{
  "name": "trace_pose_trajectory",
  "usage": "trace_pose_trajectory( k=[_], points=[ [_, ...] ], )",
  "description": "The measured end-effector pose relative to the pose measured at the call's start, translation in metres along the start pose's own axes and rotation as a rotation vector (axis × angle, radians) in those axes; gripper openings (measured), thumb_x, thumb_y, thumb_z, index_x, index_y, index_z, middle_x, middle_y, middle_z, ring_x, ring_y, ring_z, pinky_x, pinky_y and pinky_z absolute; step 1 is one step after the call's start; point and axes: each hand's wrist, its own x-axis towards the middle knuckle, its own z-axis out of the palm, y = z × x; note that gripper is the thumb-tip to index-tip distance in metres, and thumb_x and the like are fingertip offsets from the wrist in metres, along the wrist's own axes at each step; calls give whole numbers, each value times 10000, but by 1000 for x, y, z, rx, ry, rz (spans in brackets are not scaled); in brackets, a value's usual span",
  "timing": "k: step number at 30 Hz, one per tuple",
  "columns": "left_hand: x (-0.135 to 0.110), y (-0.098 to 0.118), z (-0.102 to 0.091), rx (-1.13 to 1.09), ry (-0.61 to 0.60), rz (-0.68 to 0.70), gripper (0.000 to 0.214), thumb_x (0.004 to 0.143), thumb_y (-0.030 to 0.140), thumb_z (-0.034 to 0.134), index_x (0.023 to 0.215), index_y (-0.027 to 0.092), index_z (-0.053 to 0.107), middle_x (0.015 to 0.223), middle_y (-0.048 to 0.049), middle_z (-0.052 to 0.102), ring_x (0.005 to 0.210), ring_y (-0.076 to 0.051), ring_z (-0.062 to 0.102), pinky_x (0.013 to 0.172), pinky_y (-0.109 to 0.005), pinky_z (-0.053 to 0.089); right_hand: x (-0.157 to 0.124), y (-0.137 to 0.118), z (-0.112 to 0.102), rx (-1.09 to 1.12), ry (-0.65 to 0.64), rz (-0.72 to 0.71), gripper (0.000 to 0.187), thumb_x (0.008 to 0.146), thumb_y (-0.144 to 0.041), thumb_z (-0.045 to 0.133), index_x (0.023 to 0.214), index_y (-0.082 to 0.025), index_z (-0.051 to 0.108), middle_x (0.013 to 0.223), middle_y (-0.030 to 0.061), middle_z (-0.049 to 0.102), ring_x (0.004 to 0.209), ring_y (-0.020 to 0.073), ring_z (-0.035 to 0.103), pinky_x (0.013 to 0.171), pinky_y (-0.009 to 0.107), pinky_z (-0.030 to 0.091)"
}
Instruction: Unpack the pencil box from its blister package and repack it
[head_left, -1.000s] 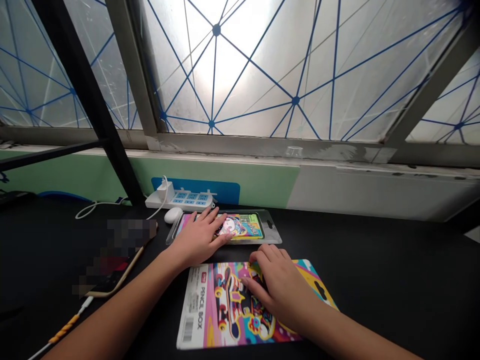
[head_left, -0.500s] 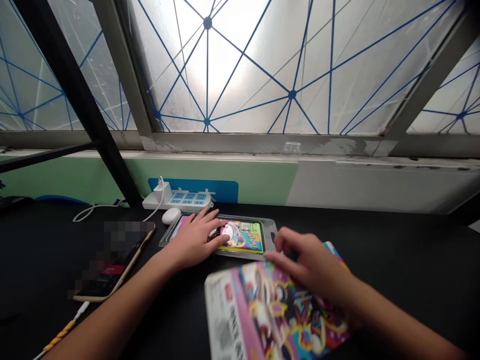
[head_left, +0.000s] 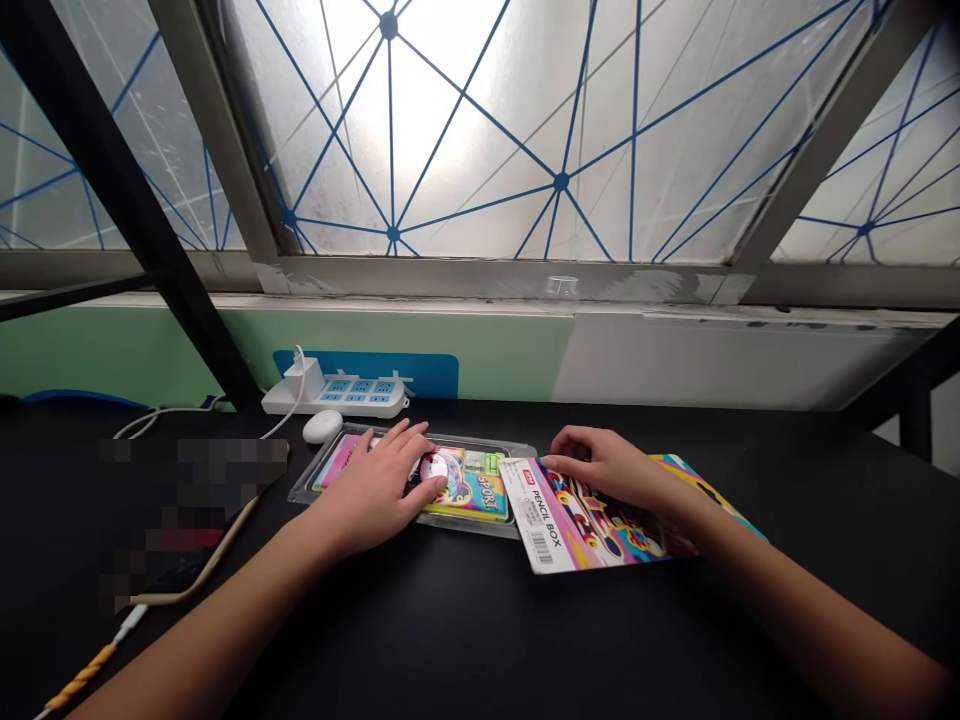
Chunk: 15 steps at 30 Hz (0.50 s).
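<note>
My left hand (head_left: pixel 379 490) lies with spread fingers on a colourful pencil box (head_left: pixel 476 492) marked "SPORT". The box sits in a clear plastic tray (head_left: pixel 306 487) on the black table. My right hand (head_left: pixel 600 465) is closed at the upper edge of a printed card (head_left: pixel 546 530), which carries the words "PENCIL BOX" and a barcode. That card is low over or on the table, its left corner overlapping the tray's right end. The fingers curl behind the thumb, and my forearm covers part of the card.
A white power strip (head_left: pixel 375 398) with a plugged-in charger (head_left: pixel 304 378) stands at the wall. Near the tray is a white rounded case (head_left: pixel 322 427). On the left lies a phone (head_left: pixel 202 560), partly blurred out, with a cable (head_left: pixel 86 675). A black frame post (head_left: pixel 142 220) rises behind.
My right hand has moved the card away from me and lowered it, turning it beside the tray. My left hand stays on the pencil box. The view has shifted slightly right.
</note>
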Motion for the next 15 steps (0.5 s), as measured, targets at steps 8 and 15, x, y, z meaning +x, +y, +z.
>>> trace_pose_trajectory(
  k=[8, 15],
  points=[
    [0, 3, -6, 31, -71, -5, 565, 1034, 594, 395, 1487, 286, 533, 1678, -66, 370, 1578, -341, 262, 1234, -686, 196, 5, 6, 1, 77, -13, 92, 445, 853, -669, 643, 858, -228, 702, 825, 41, 725, 698, 187, 613, 573, 298, 427],
    [-1, 4, -9, 43, -95, -2, 602, 1032, 600, 387, 1521, 277, 521, 1691, -76, 334, 1575, -368, 259, 1227, -695, 195, 9, 16, -6, 116, 27, 160, 494, 752, -720, 709, 820, -230, 690, 742, 27, 689, 594, 161, 546, 527, 297, 392]
  ],
)
